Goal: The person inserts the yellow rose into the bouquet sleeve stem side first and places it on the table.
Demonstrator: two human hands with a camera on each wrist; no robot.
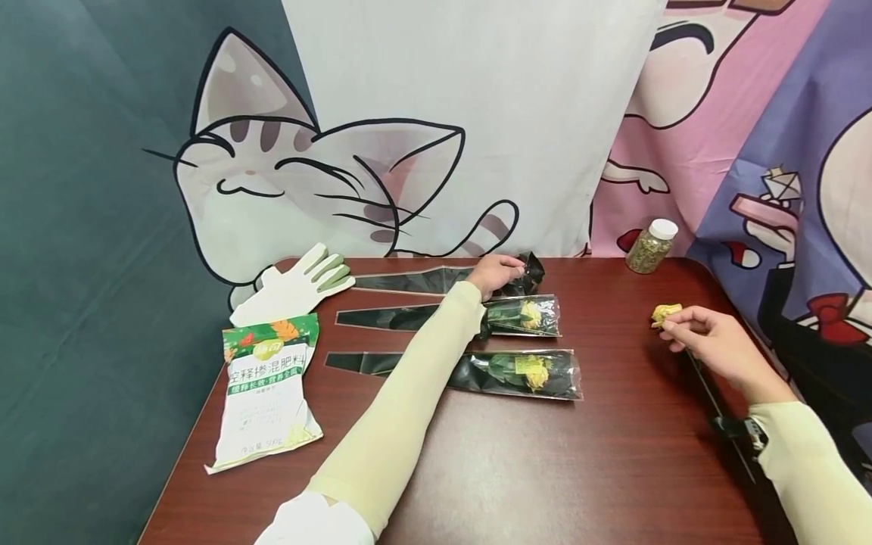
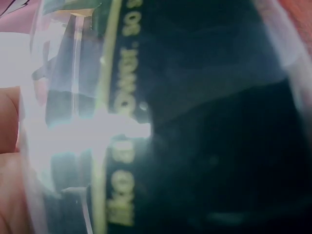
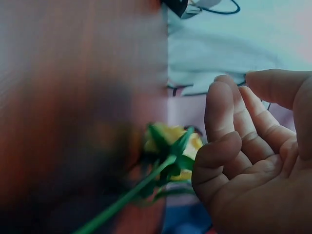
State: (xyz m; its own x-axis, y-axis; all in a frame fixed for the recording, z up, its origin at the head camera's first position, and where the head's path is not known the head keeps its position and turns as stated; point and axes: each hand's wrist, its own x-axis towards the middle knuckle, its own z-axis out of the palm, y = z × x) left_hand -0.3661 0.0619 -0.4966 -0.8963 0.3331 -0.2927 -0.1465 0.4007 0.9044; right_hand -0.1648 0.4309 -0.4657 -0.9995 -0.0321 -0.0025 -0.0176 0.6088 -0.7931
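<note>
In the head view my left hand (image 1: 497,274) pinches the crumpled black end of a clear-and-black flower sleeve (image 1: 415,281) at the back of the table. Up close in the left wrist view, the shiny sleeve (image 2: 204,136) shows printed lettering, with fingers (image 2: 9,122) at the left edge. At the right side, my right hand (image 1: 715,350) is beside a yellow rose (image 1: 664,315) with a long thin stem. The right wrist view has the fingers loosely bent and the thumb apart, next to the rose (image 3: 176,146); nothing is visibly gripped.
Two wrapped yellow roses, one (image 1: 527,314) behind the other (image 1: 534,372), lie on the table (image 1: 545,469). At the left are a fertilizer bag (image 1: 269,401) and white-green gloves (image 1: 279,297). A white-capped jar (image 1: 650,250) stands at the back right, before the printed curtain.
</note>
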